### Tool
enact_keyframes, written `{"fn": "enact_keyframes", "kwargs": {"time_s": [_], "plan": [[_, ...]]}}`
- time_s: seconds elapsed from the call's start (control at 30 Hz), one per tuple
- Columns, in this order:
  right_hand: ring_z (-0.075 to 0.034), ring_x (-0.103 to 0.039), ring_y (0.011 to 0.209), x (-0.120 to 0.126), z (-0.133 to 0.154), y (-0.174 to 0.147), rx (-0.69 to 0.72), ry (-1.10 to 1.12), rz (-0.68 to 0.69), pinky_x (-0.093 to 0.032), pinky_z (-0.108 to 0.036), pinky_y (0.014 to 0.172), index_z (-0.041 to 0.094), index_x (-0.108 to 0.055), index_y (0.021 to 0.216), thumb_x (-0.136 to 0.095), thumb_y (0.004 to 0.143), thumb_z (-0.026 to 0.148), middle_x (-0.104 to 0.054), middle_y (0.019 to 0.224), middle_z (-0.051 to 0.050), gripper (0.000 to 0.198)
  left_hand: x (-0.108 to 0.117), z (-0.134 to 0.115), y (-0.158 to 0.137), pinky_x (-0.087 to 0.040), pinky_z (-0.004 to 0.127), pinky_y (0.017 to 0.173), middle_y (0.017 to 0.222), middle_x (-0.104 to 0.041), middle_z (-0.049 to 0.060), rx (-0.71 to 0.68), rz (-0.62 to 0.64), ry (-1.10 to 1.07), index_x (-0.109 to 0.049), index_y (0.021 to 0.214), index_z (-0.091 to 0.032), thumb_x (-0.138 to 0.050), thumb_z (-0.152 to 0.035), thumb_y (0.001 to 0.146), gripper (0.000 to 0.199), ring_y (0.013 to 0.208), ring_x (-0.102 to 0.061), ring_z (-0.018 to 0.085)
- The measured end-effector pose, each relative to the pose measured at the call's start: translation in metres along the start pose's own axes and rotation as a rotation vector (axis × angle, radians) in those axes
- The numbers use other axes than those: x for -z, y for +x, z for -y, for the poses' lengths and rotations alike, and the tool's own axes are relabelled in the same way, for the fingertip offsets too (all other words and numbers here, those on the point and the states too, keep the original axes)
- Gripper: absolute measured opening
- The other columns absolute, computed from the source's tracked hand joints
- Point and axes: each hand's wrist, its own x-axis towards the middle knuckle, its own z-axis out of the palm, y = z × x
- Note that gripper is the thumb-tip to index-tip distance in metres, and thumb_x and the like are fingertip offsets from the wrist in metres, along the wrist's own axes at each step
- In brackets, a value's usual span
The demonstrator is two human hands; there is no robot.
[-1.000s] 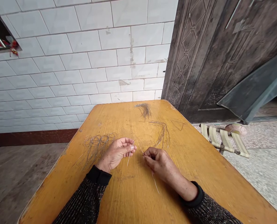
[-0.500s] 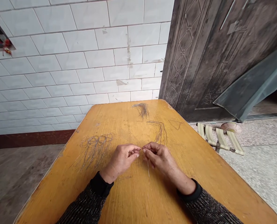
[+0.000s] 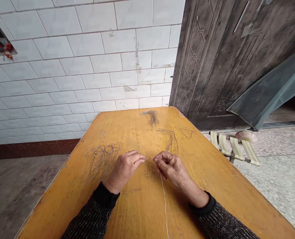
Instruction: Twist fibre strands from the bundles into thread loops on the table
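Note:
Over the middle of the wooden table (image 3: 140, 212), my left hand (image 3: 125, 169) pinches the end of a thin wire, thumb against fingertips. A short fine stretch of it shows in the small gap between my hands. My right hand (image 3: 172, 169) is closed in a pinch on the thin wire (image 3: 165, 202), whose long pale tail hangs below the fingers toward the table's near edge. Left of my left hand lies a bunch of looped wires (image 3: 102, 156). Beyond my right hand is a loose group of bent wires (image 3: 172, 137).
A darker wire bundle (image 3: 151, 117) rests near the table's far edge, with a single bent wire (image 3: 187, 132) toward the right. A white tiled wall (image 3: 92, 66) stands behind the table. On the right are a dark carved door (image 3: 212, 66) and a strapped stool (image 3: 234, 146).
My hands have drawn slightly apart, the left one moving left, opening a gap between the fingertips. The wire tail below my right hand has swung right and shows more clearly.

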Motion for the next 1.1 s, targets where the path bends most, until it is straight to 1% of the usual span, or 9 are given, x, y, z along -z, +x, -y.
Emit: {"fn": "enact_keyframes", "kwargs": {"time_s": [0.13,0.27,0.4,0.47,0.63,0.87,0.97,1.03,1.1], "plan": [[-0.005,-0.037,0.029,0.004,0.0,0.001,-0.006,0.024,-0.029,-0.027,-0.019,0.032,0.018,-0.045,0.06,-0.049,0.074,0.032,-0.048,0.043,0.004,0.02,0.005,0.0,0.0,-0.036,0.025,0.061,0.075,-0.063,0.005,0.023,-0.038,0.071,-0.066,0.084,-0.023,-0.048,-0.024,0.082,0.018,0.068,-0.055,0.016],[-0.005,-0.037,0.028,0.004,0.002,0.001,-0.008,0.046,0.0,-0.026,-0.019,0.031,0.018,-0.047,0.061,-0.05,0.073,0.033,-0.047,0.042,0.005,0.02,0.008,-0.001,-0.001,-0.034,0.023,0.057,0.071,-0.061,0.004,-0.033,-0.05,0.212,-0.065,0.085,-0.022,-0.043,-0.023,0.085,0.022,0.065,-0.054,0.015],[-0.005,-0.037,0.027,0.003,0.001,0.001,-0.021,0.084,-0.001,-0.026,-0.019,0.031,0.017,-0.048,0.06,-0.053,0.071,0.036,-0.048,0.041,0.005,0.023,0.008,0.004,-0.001,-0.036,0.022,0.057,0.073,-0.063,0.003,-0.047,-0.036,0.301,-0.063,0.086,-0.021,-0.042,-0.023,0.086,0.021,0.065,-0.056,0.013],[-0.005,-0.038,0.028,0.005,0.0,0.003,-0.033,0.116,-0.004,-0.026,-0.018,0.032,0.017,-0.048,0.059,-0.055,0.071,0.038,-0.05,0.043,0.005,0.025,0.008,0.008,-0.001,-0.038,0.021,0.06,0.077,-0.064,0.002,-0.032,-0.05,0.315,-0.062,0.086,-0.021,-0.044,-0.023,0.085,0.018,0.068,-0.058,0.013],[-0.004,-0.04,0.029,0.013,-0.001,0.008,-0.007,0.177,-0.074,-0.028,-0.018,0.034,0.016,-0.048,0.055,-0.059,0.07,0.04,-0.05,0.043,0.005,0.03,0.009,0.019,0.001,-0.041,0.022,0.062,0.077,-0.065,0.002,0.051,-0.183,0.38,-0.061,0.082,-0.018,-0.046,-0.021,0.083,0.015,0.069,-0.059,0.013],[-0.004,-0.039,0.03,0.017,-0.001,0.011,0.0,0.205,-0.131,-0.032,-0.017,0.036,0.015,-0.05,0.053,-0.06,0.069,0.038,-0.047,0.039,0.005,0.029,0.001,0.029,-0.001,-0.041,0.022,0.061,0.077,-0.066,0.003,0.088,-0.216,0.443,-0.061,0.082,-0.018,-0.045,-0.022,0.083,0.016,0.07,-0.06,0.014],[-0.004,-0.04,0.033,0.031,-0.004,0.023,-0.022,0.245,-0.201,-0.033,-0.017,0.034,0.014,-0.056,0.061,-0.061,0.067,0.037,-0.05,0.045,0.004,0.025,-0.002,0.028,-0.002,-0.041,0.022,0.06,0.078,-0.066,0.003,0.084,-0.225,0.463,-0.06,0.083,-0.018,-0.045,-0.022,0.083,0.016,0.069,-0.06,0.014],[-0.005,-0.044,0.036,0.047,-0.005,0.036,-0.082,0.255,-0.279,-0.037,-0.017,0.035,0.013,-0.058,0.066,-0.061,0.066,0.032,-0.052,0.049,0.003,0.019,-0.003,0.024,-0.003,-0.041,0.022,0.058,0.079,-0.066,0.003,0.06,-0.203,0.471,-0.06,0.084,-0.018,-0.043,-0.021,0.084,0.017,0.068,-0.06,0.014],[-0.005,-0.046,0.037,0.065,-0.005,0.053,-0.117,0.216,-0.36,-0.038,-0.017,0.035,0.013,-0.058,0.066,-0.06,0.068,0.025,-0.052,0.049,0.003,0.012,-0.005,0.019,-0.004,-0.04,0.022,0.057,0.078,-0.065,0.004,0.032,-0.182,0.468,-0.06,0.084,-0.018,-0.041,-0.021,0.085,0.019,0.067,-0.06,0.013]]}}
